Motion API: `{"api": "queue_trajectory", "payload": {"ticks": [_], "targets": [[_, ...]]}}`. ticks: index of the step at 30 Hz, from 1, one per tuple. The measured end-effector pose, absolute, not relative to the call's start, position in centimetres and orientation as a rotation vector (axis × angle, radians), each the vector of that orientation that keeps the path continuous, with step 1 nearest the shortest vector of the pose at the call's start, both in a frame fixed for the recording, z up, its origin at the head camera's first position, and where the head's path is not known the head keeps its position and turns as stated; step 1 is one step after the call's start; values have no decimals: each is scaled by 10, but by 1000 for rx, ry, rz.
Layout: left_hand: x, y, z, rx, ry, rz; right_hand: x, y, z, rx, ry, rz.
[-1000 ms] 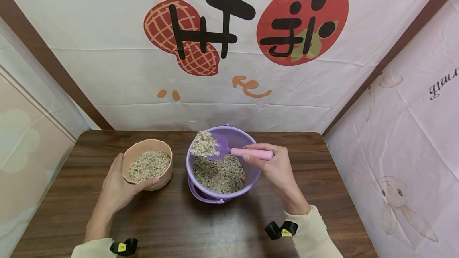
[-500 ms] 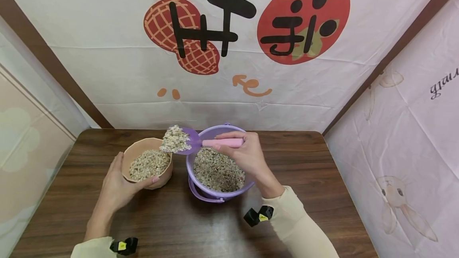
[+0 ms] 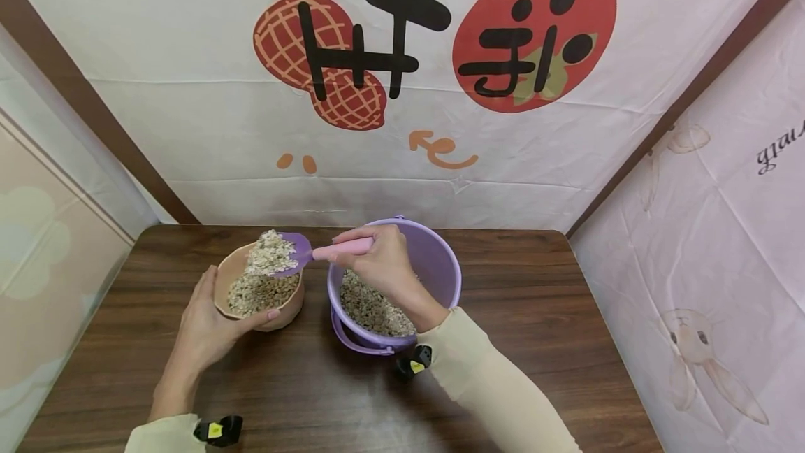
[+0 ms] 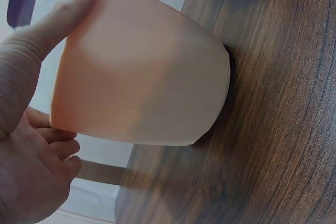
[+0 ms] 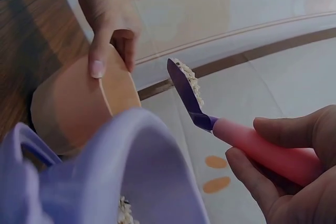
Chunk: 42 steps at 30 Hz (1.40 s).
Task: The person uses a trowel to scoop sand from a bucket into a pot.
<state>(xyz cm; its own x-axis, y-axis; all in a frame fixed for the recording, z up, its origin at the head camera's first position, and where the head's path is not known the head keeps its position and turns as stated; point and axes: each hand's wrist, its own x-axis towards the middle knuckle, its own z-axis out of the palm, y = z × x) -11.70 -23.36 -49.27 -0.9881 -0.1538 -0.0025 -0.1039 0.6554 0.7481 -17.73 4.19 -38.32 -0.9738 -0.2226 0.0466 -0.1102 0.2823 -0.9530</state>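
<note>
My right hand (image 3: 383, 261) grips the pink handle of a toy shovel (image 3: 342, 249), its purple blade heaped with pale grain flakes (image 3: 270, 254). In the head view the loaded blade is over an orange-beige bowl (image 3: 291, 310) partly filled with similar grain. My left hand (image 3: 210, 320) holds that bowl at its near left side, thumb along the front and fingers around the rim. The left wrist view shows the bowl's outer wall (image 4: 142, 72) between thumb and fingers. Below my right wrist stands a purple bucket (image 3: 443, 264) holding more grain (image 3: 371, 306), partly hidden by the hand.
The bowl and bucket stand side by side on a dark wood table (image 3: 534, 341). The bucket's handle (image 3: 358, 345) hangs down at its front left. A printed white cloth (image 3: 402, 159) rises behind the table's back edge, with more cloth panels at both sides.
My right hand has carried the loaded shovel leftward from above the bucket to above the bowl. The left hand, bowl and bucket have stayed in place.
</note>
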Motion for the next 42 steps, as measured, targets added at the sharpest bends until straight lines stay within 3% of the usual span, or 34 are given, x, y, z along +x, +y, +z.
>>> {"api": "queue_trajectory", "payload": {"ticks": [18,42], "targets": [[-117,-233,-492,213,-2793,-1273,-185,1,-398,-380,2590,-1561],[-116,-232,-492,235,-2786,-1288,-184,11,-382,-558,2757,-1221]]}}
